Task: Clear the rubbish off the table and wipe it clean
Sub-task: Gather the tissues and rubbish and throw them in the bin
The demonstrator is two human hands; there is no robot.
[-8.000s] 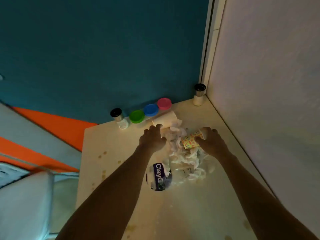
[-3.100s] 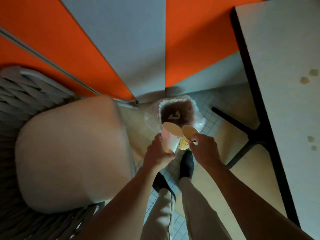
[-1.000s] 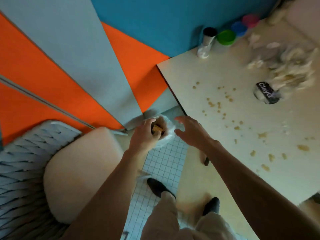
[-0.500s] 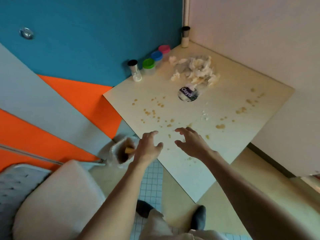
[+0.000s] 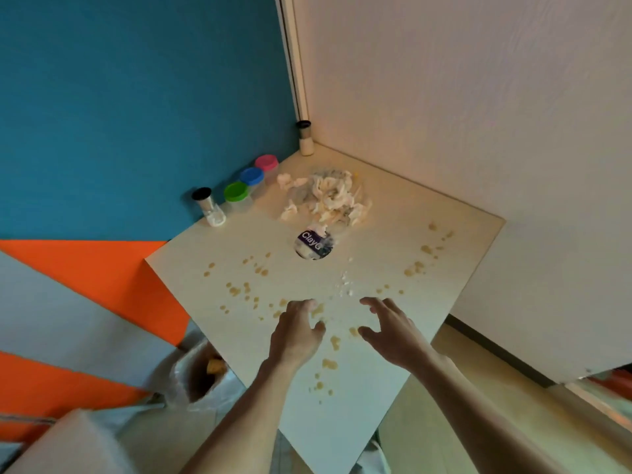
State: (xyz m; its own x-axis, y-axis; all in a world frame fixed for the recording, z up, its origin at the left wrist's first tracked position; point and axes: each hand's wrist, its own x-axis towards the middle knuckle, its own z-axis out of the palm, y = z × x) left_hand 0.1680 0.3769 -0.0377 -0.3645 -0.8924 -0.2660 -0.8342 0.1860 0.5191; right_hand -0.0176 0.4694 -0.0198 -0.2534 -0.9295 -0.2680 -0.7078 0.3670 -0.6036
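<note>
A pale table (image 5: 393, 234) carries a heap of crumpled white tissues and clear plastic (image 5: 328, 198) near its far corner. In front of the heap lies a round wrapper marked "Clay" (image 5: 313, 247). Brown spots and crumbs (image 5: 251, 292) dot the tabletop. My left hand (image 5: 295, 331) and my right hand (image 5: 390, 331) hover over the near part of the table, fingers loosely spread, holding nothing. A bin lined with a clear bag (image 5: 196, 371) stands on the floor left of the table, with a paper cup visible inside.
Along the teal wall stand a black-capped shaker (image 5: 208, 206) and three small tubs with green (image 5: 236, 195), blue (image 5: 252, 177) and pink (image 5: 266, 164) lids. Another shaker (image 5: 304, 138) sits in the far corner. A white wall bounds the right side. A cushioned chair (image 5: 68, 443) is at lower left.
Both hands dropped the cups into the bin, then came back over the table. My view has swung from the floor bin to the tabletop, and the hands have moved farther forward.
</note>
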